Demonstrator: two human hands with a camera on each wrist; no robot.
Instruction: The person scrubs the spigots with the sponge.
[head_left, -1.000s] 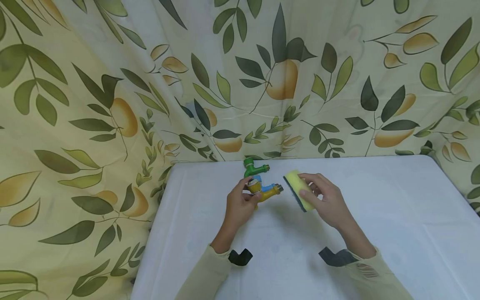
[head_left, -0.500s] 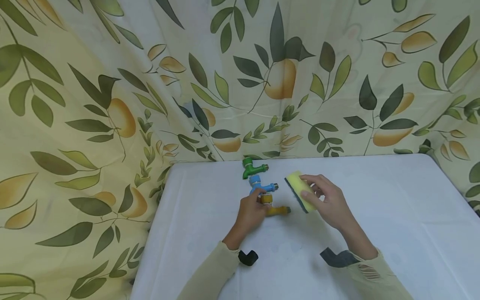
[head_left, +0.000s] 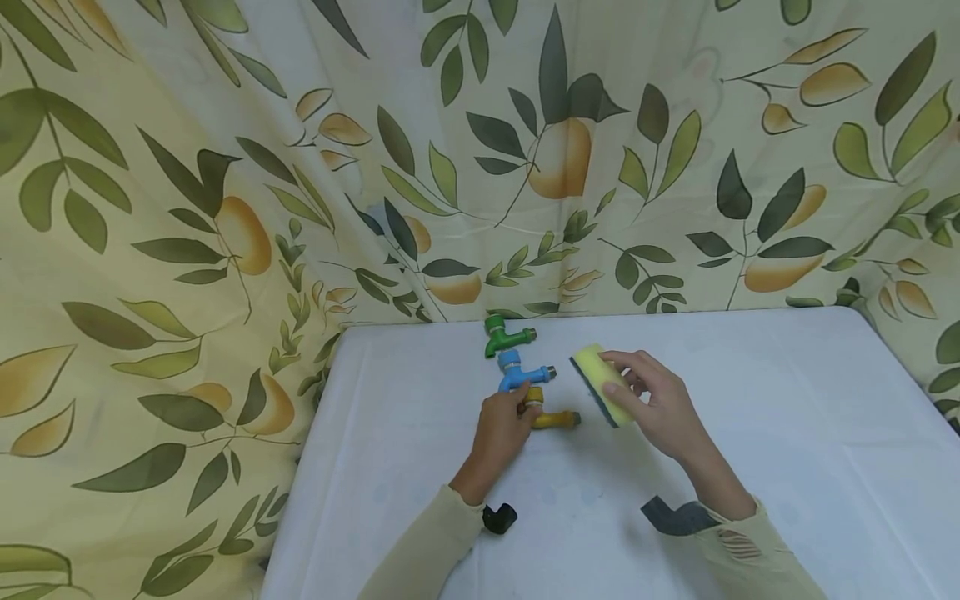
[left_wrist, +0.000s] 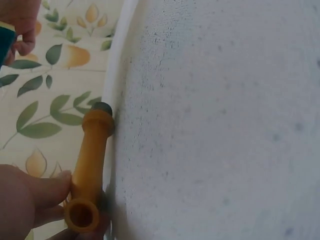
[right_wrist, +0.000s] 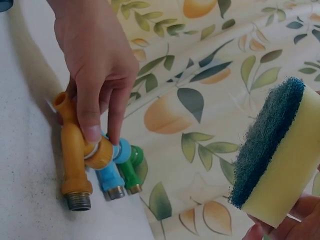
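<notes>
I am apparently positioning the yellow tap (head_left: 555, 419) beside the blue tap (head_left: 529, 377), left hand (head_left: 504, 427) pinching it at the surface of the white table (head_left: 787, 408), right hand (head_left: 662, 404) pinching the raised sponge (head_left: 599, 379). Next, I am probably needing a clean left-finger release.

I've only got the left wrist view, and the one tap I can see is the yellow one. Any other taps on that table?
Observer: Yes, two: the head view shows a blue tap just beyond the yellow tap, and a green tap beyond the blue one.

Operator: Good. There's also a dark teal patch at my left edge, near the top. What is it?

Observer: That's the scouring face of a sponge; the right wrist view shows the thick yellow foam layer behind it, gripped by the right hand.
</notes>
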